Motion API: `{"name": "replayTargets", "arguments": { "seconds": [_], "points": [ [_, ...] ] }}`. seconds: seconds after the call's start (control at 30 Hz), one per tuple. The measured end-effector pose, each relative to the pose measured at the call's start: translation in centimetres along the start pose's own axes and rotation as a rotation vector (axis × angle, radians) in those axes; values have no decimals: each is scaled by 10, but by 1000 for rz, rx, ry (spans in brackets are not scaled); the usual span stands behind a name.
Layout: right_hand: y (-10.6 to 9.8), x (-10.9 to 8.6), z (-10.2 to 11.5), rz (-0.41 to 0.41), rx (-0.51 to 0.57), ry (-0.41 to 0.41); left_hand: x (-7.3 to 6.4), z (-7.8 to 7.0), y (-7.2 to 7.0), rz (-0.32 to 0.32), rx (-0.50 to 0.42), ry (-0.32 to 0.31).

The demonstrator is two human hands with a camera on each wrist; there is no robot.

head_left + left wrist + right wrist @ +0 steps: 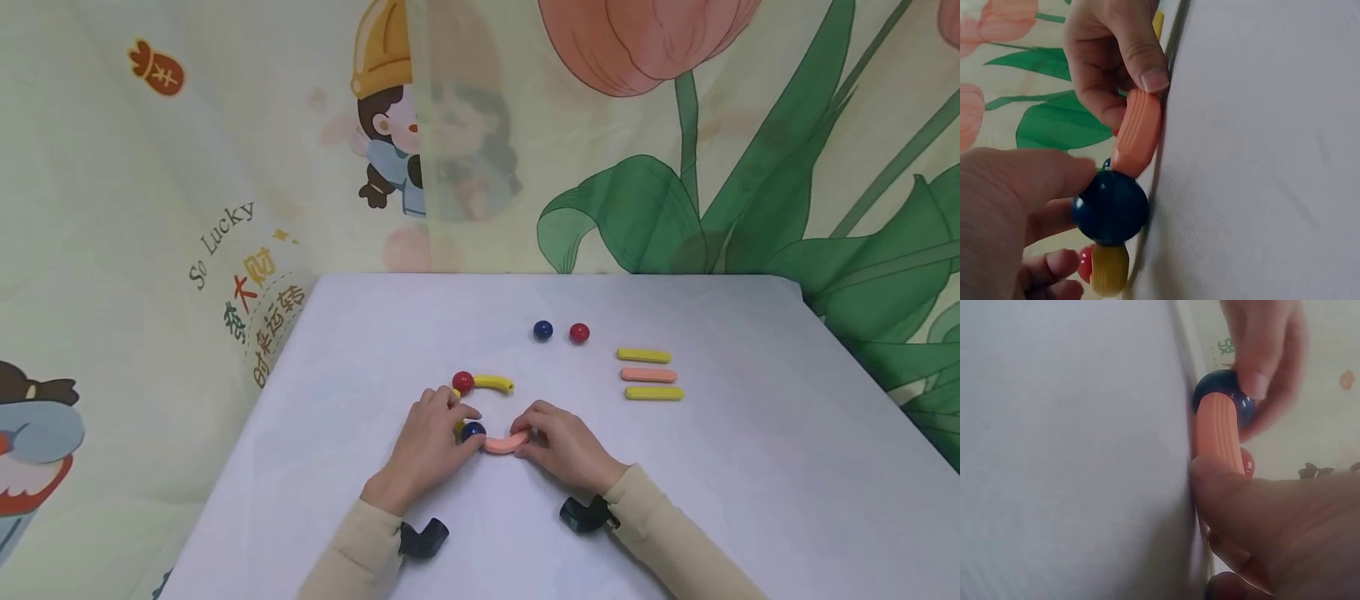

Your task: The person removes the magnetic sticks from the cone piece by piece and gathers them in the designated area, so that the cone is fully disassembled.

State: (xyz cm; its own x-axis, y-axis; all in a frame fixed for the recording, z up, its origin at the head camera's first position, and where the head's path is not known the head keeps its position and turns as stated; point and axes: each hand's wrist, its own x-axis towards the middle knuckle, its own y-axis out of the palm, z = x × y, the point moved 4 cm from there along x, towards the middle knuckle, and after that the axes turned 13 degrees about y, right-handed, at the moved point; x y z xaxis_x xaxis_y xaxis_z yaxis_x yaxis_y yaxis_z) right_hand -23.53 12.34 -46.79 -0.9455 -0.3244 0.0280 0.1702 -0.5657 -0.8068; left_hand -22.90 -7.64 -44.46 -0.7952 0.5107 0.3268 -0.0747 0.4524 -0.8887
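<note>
My left hand [427, 446] pinches a dark blue ball [1112, 209] between thumb and fingers. Against that ball lies one end of a curved pink stick [501, 447], whose other end my right hand [566, 448] grips between thumb and fingers. A yellow stick [1110, 270] joins the ball's opposite side; in the head view the left hand mostly covers it. Beyond the left fingertips, a red ball [462, 382] has a curved yellow stick [493, 383] attached, pointing right. Whether the pink stick's end is inside the ball cannot be told.
Farther back on the white table [750, 467] sit a loose blue ball [543, 331] and a loose red ball [579, 333]. Right of them lie a yellow bar [643, 356], a pink bar [648, 375] and another yellow bar [654, 393]. A printed curtain [480, 242] hangs behind the table.
</note>
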Motion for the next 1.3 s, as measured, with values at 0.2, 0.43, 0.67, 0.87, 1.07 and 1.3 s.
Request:
{"name": "replayTargets", "arguments": {
  "seconds": [0.2,0.43,0.67,0.87,1.07,1.3],
  "points": [
    [-1,0,0,55,23,-3,-7,6,2,47,15,31],
    [-14,-4,-17,9,31,35,-8,11,1,22,-18,-1],
    [-28,1,-37,-109,108,205,-9,12,4,8,-47,-20],
    [-36,18,-51,-143,267,461,-8,12,5,-11,-70,-11],
    [-39,30,-56,-161,336,526,-7,12,7,-11,-83,-4],
    [-40,31,-54,-213,194,492,-8,13,6,-13,-85,-13]
  ]
}}
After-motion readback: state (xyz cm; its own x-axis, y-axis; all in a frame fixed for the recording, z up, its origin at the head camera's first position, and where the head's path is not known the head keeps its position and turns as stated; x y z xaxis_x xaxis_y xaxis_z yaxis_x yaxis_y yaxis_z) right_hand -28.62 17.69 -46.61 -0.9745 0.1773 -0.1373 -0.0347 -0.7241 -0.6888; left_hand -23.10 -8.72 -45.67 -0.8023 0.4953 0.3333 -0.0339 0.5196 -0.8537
